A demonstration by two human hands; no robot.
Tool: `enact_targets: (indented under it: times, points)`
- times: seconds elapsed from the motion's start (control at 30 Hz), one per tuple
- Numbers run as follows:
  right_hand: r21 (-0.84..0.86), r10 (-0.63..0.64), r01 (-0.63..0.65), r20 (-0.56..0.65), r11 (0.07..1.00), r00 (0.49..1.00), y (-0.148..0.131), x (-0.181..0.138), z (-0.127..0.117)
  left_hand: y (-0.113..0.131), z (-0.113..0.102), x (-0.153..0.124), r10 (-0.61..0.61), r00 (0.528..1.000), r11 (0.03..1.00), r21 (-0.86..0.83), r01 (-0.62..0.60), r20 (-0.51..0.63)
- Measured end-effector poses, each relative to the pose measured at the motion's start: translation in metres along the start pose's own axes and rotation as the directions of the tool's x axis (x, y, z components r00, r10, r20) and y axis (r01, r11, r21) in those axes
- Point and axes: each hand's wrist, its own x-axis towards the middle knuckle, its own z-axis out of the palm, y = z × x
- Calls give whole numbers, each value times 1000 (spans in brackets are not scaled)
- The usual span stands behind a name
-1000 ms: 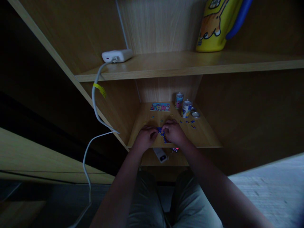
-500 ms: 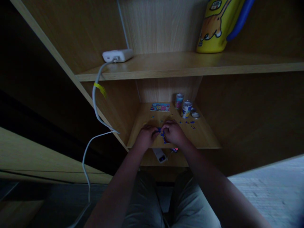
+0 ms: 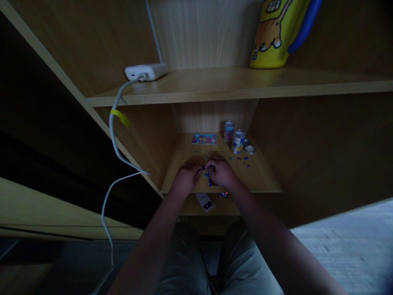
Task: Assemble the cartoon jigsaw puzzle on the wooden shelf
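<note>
My left hand [image 3: 186, 178] and my right hand [image 3: 222, 172] meet low over the shelf board, fingertips almost touching. Pinched between them is a small dark blue jigsaw piece [image 3: 202, 167]; whether there is one piece or two, I cannot tell. Partly covered by my right hand, a joined patch of blue jigsaw puzzle [image 3: 210, 180] lies near the board's front edge. Several loose pieces [image 3: 246, 158] are scattered to the right, with a few more to the left and behind. A colourful picture card [image 3: 204, 139] lies flat farther back.
Two small printed cans [image 3: 238, 142] [image 3: 229, 130] and a round lid [image 3: 249, 149] stand at the back right. Overhead, the upper shelf [image 3: 196, 95] holds a white charger [image 3: 146, 72] and a yellow mug [image 3: 272, 37]. A white cable [image 3: 114, 139] hangs at left. Below lies a white device [image 3: 204, 202].
The whole view has shifted slightly, so things appear a little farther left. My fingertips have drawn closer together around the blue piece. The joined patch stays by the front edge.
</note>
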Motion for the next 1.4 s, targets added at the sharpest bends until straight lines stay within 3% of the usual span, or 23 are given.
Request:
enact_targets:
  times: [0.5,0.93,1.17,1.4]
  points:
    - [9,-61,61,31,998,998,-5,-1,-1,-4,5,-2,-25,999,1000,-6,24,-36]
    - [66,28,-25,-44,997,999,1,-3,5,-2,4,-3,-14,998,1000,14,15,-54]
    - [77,75,-71,-55,994,996,1,-6,6,2,-2,-1,47,999,998,29,-47,1]
    - [82,-4,6,-34,997,999,-3,-3,4,6,-6,0,68,997,997,41,-70,31]
